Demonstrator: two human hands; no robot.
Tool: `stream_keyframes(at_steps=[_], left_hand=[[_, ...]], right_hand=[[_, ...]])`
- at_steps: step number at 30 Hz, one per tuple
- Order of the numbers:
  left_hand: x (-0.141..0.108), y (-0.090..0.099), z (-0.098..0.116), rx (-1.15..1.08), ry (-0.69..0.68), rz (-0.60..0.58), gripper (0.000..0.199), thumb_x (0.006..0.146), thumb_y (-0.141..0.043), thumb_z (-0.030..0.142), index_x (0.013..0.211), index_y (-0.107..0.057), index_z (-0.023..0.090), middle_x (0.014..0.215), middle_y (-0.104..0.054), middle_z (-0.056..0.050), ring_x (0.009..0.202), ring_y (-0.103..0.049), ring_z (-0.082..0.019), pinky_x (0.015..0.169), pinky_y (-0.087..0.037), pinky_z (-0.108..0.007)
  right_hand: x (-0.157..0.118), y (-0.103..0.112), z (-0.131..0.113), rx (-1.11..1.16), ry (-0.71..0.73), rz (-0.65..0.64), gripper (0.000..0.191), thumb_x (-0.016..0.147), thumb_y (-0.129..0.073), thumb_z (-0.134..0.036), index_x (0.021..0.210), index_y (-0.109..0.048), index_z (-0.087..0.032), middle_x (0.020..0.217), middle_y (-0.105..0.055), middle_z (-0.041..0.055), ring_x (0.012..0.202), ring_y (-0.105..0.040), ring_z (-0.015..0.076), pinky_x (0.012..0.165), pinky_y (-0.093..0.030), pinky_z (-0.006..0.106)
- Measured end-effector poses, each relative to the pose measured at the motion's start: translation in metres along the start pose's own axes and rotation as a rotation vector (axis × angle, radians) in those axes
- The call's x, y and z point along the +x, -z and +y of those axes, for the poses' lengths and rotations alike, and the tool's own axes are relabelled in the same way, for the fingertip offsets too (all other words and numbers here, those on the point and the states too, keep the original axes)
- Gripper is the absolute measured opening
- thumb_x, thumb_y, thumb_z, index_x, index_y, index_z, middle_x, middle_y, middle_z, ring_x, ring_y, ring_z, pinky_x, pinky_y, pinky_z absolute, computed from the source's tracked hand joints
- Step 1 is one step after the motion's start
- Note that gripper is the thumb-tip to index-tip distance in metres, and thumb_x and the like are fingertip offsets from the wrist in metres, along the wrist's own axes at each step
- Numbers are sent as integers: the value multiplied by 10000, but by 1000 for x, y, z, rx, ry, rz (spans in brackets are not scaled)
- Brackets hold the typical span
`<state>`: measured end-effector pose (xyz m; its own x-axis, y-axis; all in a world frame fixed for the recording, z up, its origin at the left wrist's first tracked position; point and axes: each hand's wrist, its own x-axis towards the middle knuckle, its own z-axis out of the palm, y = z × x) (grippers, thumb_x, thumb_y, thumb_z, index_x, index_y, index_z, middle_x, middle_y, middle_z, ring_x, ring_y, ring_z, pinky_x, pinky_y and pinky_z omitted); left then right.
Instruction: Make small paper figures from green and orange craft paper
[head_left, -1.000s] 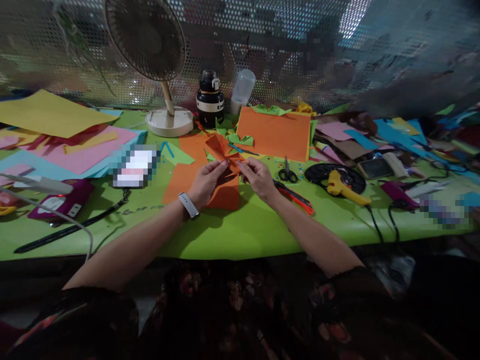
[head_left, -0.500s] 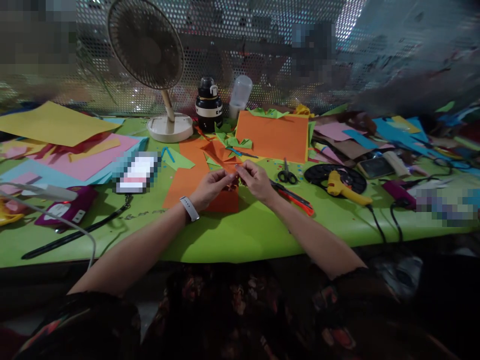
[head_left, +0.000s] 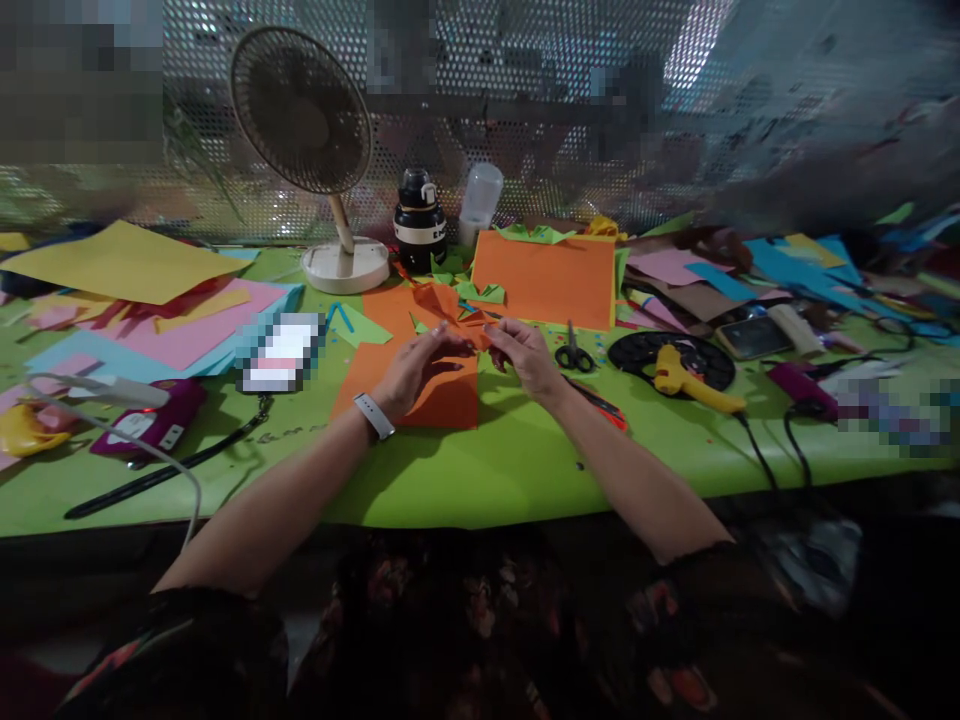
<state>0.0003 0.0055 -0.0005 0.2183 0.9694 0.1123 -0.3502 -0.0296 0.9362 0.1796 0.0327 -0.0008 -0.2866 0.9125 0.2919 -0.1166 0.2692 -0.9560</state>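
A folded piece of orange paper [head_left: 474, 324] is between my hands, above the orange sheets in the middle of the table. My right hand [head_left: 527, 360] is closed in a pinch on its right side. My left hand [head_left: 416, 375], with a pale watch band at the wrist, is at its left side. Its thumb and fingers are loosely apart, close to the paper; whether they touch it I cannot tell. Under the left hand lies a flat orange sheet [head_left: 450, 403]. Black-handled scissors [head_left: 574, 355] and a red cutter [head_left: 606, 408] lie right of my right hand.
A yellow glue gun [head_left: 694, 380] rests on a round black tray [head_left: 630, 350] at right. Behind are a fan [head_left: 345, 265], a black bottle [head_left: 420, 225] and an orange board [head_left: 547, 278]. At left lie a phone [head_left: 283, 352], a purple box [head_left: 150, 425] with a cable, and coloured paper [head_left: 127, 260].
My hands have moved slightly apart. The left hand's fingers have loosened from a pinch, while the right still pinches the paper. The view has shifted a little.
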Motion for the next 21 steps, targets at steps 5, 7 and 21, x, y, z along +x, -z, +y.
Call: stream_keyframes(at_steps=[5, 7, 21], left_hand=[[7, 8, 3, -64, -77, 169, 297, 721, -766, 456, 762, -703, 169, 754, -719, -31, 730, -686, -146, 768, -542, -296], [8, 8, 1, -48, -93, 190, 284, 714, -773, 448, 764, -704, 177, 756, -722, -22, 720, -688, -140, 732, -546, -281], [3, 10, 9, 198, -375, -21, 58, 774, -713, 308, 745, -733, 262, 1281, -647, -30, 1306, -495, -243, 1079, -400, -403]], right_hand=[[2, 7, -1, 30, -62, -64, 422, 809, -634, -578, 634, -560, -200, 522, -552, -24, 457, -475, 91, 452, -372, 234], [3, 7, 0, 33, -106, -43, 503, 837, -536, -656, 660, -598, -190, 555, -603, 14, 468, -506, 107, 455, -388, 248], [7, 3, 4, 74, -182, -101, 404, 639, -618, -175, 1035, -564, -234, 1078, -696, 41, 763, -667, 149, 583, -507, 248]])
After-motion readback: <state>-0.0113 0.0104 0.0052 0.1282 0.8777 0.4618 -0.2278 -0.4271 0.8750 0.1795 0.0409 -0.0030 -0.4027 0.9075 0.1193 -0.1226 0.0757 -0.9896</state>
